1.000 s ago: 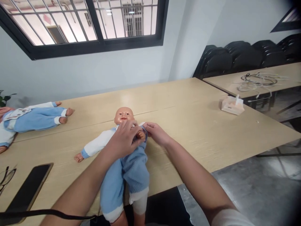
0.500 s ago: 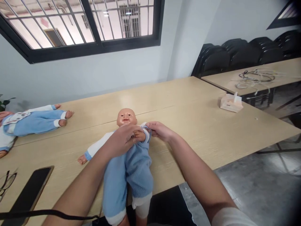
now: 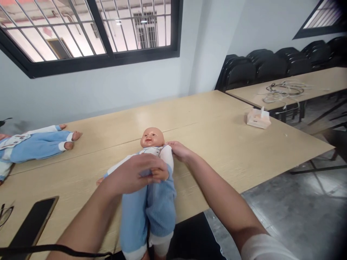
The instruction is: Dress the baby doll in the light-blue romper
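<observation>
A baby doll (image 3: 152,137) in a white top and blue trousers (image 3: 159,209) lies on its back at the table's near edge. My left hand (image 3: 141,171) is closed round the doll's small hand (image 3: 160,174) over its belly. At the doll's shoulder, my right hand (image 3: 177,150) pinches the white sleeve (image 3: 167,156), which now covers the arm down to a blue cuff. The doll's other arm stretches out to the left, partly behind my left hand.
A second doll (image 3: 40,146) lies at the far left. Nearer are a black phone (image 3: 32,224), glasses (image 3: 5,216) and a black cord (image 3: 54,246). A tissue box (image 3: 258,118) stands on the right of the table (image 3: 217,144); cables (image 3: 287,90) lie on another table behind.
My left hand has moved down with the doll's hand, and the raised arm looks straighter. My right hand has gone from the cuff to the shoulder. The doll's head is turned slightly and tilted.
</observation>
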Demonstrator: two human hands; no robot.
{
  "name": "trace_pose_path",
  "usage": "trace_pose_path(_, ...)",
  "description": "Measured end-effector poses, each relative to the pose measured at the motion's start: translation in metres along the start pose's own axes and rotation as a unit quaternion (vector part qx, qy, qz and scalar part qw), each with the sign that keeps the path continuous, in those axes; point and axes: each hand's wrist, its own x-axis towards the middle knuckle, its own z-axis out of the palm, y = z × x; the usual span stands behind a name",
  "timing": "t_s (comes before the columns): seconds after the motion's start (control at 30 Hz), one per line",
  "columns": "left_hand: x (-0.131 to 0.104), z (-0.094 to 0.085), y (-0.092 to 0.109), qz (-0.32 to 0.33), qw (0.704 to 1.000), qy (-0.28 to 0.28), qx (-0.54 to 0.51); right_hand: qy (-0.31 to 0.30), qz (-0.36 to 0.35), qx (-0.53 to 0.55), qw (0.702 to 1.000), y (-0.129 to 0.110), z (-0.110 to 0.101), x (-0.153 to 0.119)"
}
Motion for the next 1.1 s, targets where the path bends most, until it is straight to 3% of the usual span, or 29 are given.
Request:
trace_pose_path(0.1, -0.005, -0.011, -0.015, -0.045, 0.987, 0.151, -0.020, -0.018, 0.021, -0.007, 1.000, -0.007, 0.004, -0.006)
trace_pose_path(0.2, -0.003, -0.012, -0.027, -0.080, 0.954, 0.288, -0.011, -0.040, 0.033, 0.003, 0.999, -0.012, 0.005, -0.014)
trace_pose_path(0.3, 0.002, -0.009, -0.033, -0.097, 0.929, 0.356, -0.016, -0.094, 0.078, 0.016, 0.992, -0.014, -0.004, -0.021)
trace_pose_path(0.4, 0.004, -0.008, -0.036, -0.107, 0.913, 0.393, -0.007, -0.180, 0.120, -0.005, 0.976, -0.014, -0.020, -0.024)
trace_pose_path(0.47, 0.004, -0.008, -0.037, -0.108, 0.907, 0.407, -0.006, -0.207, 0.129, -0.054, 0.968, -0.013, -0.025, -0.022)
trace_pose_path(0.53, 0.003, -0.009, -0.037, -0.106, 0.904, 0.414, -0.004, -0.169, 0.102, -0.124, 0.972, -0.011, -0.021, -0.018)
trace_pose_path(0.63, 0.003, -0.007, -0.037, -0.103, 0.903, 0.417, 0.011, -0.024, -0.003, -0.223, 0.974, -0.008, -0.003, -0.015)
trace_pose_path(0.7, 0.003, -0.004, -0.037, -0.104, 0.904, 0.413, 0.025, 0.083, -0.068, -0.272, 0.956, -0.010, 0.009, -0.019)
trace_pose_path(0.77, 0.003, -0.002, -0.038, -0.104, 0.905, 0.410, 0.038, 0.130, -0.102, -0.298, 0.940, -0.018, 0.013, -0.026)
trace_pose_path(0.83, 0.004, -0.001, -0.039, -0.103, 0.903, 0.414, 0.051, 0.053, -0.102, -0.299, 0.947, -0.027, 0.012, -0.035)
trace_pose_path(0.93, 0.005, 0.001, -0.040, -0.102, 0.902, 0.413, 0.076, -0.162, -0.088, -0.257, 0.949, -0.038, 0.006, -0.045)
trace_pose_path(0.97, 0.005, 0.002, -0.039, -0.103, 0.902, 0.411, 0.086, -0.206, -0.087, -0.246, 0.943, -0.039, 0.005, -0.047)
trace_pose_path(1.03, 0.006, 0.003, -0.039, -0.104, 0.902, 0.406, 0.102, -0.246, -0.091, -0.241, 0.935, -0.039, 0.005, -0.048)
trace_pose_path(1.1, 0.006, 0.003, -0.038, -0.100, 0.902, 0.406, 0.107, -0.242, -0.095, -0.248, 0.933, -0.037, 0.007, -0.048)
